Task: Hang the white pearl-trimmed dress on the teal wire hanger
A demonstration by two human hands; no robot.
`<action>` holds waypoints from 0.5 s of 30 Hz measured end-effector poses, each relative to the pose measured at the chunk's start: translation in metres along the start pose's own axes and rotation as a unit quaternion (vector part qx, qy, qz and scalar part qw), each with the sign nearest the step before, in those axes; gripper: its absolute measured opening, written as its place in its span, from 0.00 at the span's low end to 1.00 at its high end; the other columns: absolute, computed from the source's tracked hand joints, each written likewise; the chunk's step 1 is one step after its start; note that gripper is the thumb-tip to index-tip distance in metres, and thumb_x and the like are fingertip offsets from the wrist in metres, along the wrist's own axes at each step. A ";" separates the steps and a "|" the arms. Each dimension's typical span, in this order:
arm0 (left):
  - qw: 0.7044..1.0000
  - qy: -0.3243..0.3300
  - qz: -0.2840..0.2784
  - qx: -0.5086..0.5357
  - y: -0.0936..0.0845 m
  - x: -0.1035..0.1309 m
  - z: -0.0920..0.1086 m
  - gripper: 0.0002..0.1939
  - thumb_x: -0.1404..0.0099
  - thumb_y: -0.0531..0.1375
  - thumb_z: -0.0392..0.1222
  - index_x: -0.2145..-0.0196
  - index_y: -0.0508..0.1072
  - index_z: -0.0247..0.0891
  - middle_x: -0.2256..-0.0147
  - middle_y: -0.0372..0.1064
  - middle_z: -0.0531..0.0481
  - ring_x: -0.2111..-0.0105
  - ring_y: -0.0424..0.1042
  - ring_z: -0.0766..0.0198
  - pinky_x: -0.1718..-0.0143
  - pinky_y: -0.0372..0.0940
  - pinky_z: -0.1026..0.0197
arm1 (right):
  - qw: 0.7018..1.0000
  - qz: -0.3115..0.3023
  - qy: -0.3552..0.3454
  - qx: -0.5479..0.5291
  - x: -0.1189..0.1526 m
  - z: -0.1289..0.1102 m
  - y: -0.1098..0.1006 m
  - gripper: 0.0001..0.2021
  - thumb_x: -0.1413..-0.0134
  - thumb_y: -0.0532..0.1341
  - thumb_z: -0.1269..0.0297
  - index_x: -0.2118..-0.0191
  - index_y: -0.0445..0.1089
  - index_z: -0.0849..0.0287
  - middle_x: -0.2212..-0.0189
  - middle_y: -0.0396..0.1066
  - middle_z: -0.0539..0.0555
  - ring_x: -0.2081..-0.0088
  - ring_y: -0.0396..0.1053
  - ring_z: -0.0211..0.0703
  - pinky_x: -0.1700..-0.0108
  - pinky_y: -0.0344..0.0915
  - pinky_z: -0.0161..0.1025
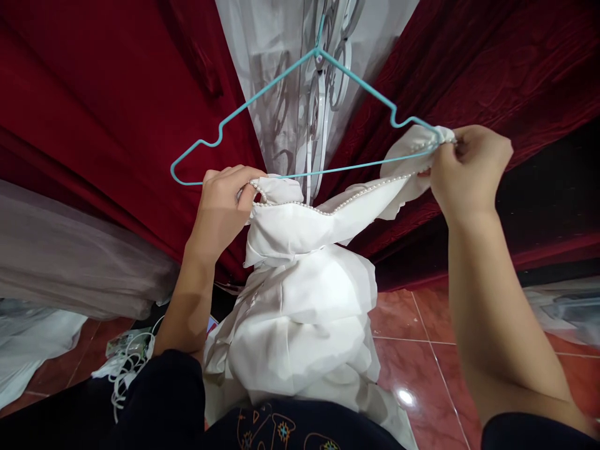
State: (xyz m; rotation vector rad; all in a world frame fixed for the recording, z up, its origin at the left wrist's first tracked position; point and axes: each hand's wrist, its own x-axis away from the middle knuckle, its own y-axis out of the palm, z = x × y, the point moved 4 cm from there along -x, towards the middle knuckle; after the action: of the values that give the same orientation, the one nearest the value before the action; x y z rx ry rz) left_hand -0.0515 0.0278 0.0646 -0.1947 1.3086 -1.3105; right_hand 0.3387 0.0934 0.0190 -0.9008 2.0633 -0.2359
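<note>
A white dress (304,300) with a beaded neckline hangs down in the middle, its skirt bunched in folds. My left hand (232,200) pinches the dress at its left shoulder, by the bead trim, close to the lower bar of a light blue hanger (272,85). At the right, my right hand (471,162) holds the other shoulder of the dress at the hanger's right end, where the white cloth is around the tip. The hanger's left end is bare. My fingertips are partly hidden by cloth and by the hands themselves.
Dark red curtains (117,94) hang on both sides, with sheer white fabric (267,75) and a white metal frame (319,119) between them. White cables (124,375) lie at the lower left. Red floor tiles (412,362) show at the lower right. Pale fabric (70,256) hangs at the left.
</note>
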 end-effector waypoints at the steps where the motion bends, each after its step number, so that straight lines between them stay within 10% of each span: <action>1: 1.000 0.001 -0.003 0.009 0.001 0.000 0.000 0.17 0.31 0.54 0.28 0.57 0.80 0.43 0.56 0.82 0.53 0.57 0.77 0.56 0.48 0.60 0.51 | 1.000 0.016 0.010 0.025 0.004 0.003 -0.005 0.10 0.48 0.57 0.79 0.66 0.74 0.63 0.78 0.67 0.51 0.77 0.60 0.35 0.70 0.56 0.38; 9: 1.000 -0.013 -0.002 0.026 0.008 -0.003 0.003 0.18 0.32 0.55 0.28 0.57 0.82 0.43 0.55 0.82 0.53 0.56 0.78 0.56 0.47 0.61 0.51 | 0.981 0.112 -0.148 -0.060 0.045 -0.025 -0.037 0.18 0.63 0.61 0.78 0.62 0.76 0.57 0.61 0.77 0.56 0.75 0.65 0.36 0.73 0.58 0.39; 15: 0.995 -0.023 -0.011 0.098 0.021 -0.002 0.005 0.17 0.31 0.54 0.30 0.56 0.82 0.42 0.56 0.82 0.51 0.55 0.79 0.57 0.46 0.65 0.53 | 0.936 -0.083 -0.309 -0.148 0.062 -0.096 -0.015 0.24 0.44 0.52 0.80 0.48 0.77 0.54 0.49 0.79 0.57 0.44 0.77 0.49 0.43 0.74 0.52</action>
State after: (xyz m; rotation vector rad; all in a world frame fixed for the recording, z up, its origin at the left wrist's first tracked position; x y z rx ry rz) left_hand -0.0349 0.0334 0.0523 -0.1014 1.1339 -1.4368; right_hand 0.2492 0.0262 0.0457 -1.1577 1.4542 0.2542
